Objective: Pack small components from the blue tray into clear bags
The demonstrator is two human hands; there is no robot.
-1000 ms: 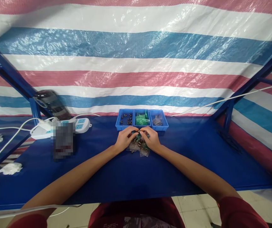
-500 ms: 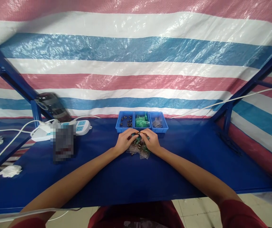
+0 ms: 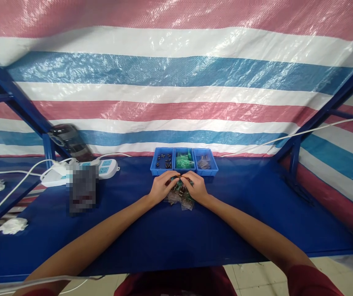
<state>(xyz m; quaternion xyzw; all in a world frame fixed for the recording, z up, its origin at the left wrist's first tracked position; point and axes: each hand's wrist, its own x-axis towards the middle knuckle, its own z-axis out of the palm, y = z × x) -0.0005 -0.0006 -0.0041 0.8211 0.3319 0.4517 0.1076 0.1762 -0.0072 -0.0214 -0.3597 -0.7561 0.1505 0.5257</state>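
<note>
My left hand (image 3: 163, 187) and my right hand (image 3: 196, 186) meet fingertip to fingertip just in front of the blue bins. Both are closed in a pinch; whatever sits between the fingers is too small to name. Beneath them lies a pile of small clear plastic bags and dark and green parts (image 3: 181, 196), partly covered by my fingers. Behind stand three joined blue bins: the left bin (image 3: 161, 171) holds small dark parts, the middle one has green pieces (image 3: 184, 160), and in the right one are clear flat bags (image 3: 204, 163).
A white power strip (image 3: 110, 169) with plugged-in cables lies at the left, near a dark, blurred-out object (image 3: 83, 189). Behind it leans a dark bottle-like object (image 3: 70, 139). Crumpled white tissue (image 3: 12, 225) sits on the blue table (image 3: 176, 242). Blue frame posts rise on both sides.
The view has tilted slightly, so everything sits a little lower in the picture. My hands stay together over the pile, with only small finger movement.
</note>
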